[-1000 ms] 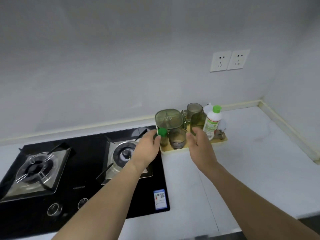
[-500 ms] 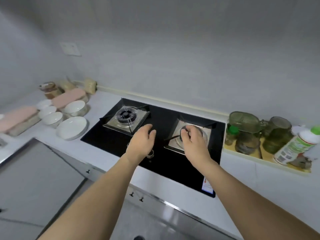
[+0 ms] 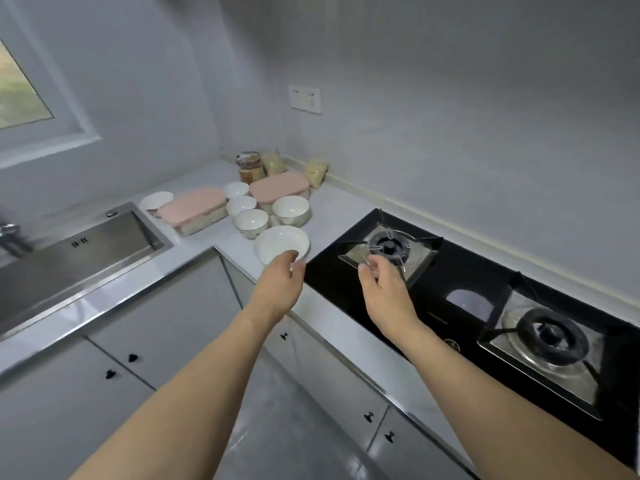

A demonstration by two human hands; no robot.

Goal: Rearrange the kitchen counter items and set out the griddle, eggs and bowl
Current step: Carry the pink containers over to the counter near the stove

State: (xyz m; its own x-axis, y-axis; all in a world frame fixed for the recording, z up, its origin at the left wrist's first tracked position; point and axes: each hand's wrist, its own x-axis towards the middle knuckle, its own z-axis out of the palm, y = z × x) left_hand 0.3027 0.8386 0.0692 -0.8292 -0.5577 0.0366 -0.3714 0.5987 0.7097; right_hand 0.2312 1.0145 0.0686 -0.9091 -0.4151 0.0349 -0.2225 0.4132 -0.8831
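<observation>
Reaching out over the corner of the desk (image 3: 332, 209), both bare arms stretch toward the crockery. The left hand (image 3: 278, 289) hangs with a loose, wide grip and holds nothing; its fingertips overlap the near rim of the wide white bowl (image 3: 281, 243), though whether they touch it I cannot tell. That bowl sits mouth up, just ahead of the left grip, and being round it has no long axis. The right hand (image 3: 386, 289) hovers with fingers loosely curled, equally empty, over the near edge of the black stove (image 3: 460, 271), whose left burner (image 3: 389, 245) lies just beyond its fingers. Beyond the left grip stand smaller white bowls (image 3: 251, 221) and two pink-lidded boxes (image 3: 192, 207), their contents hard to make out. Left of it the sink (image 3: 52, 258) is cut off by the frame.
</observation>
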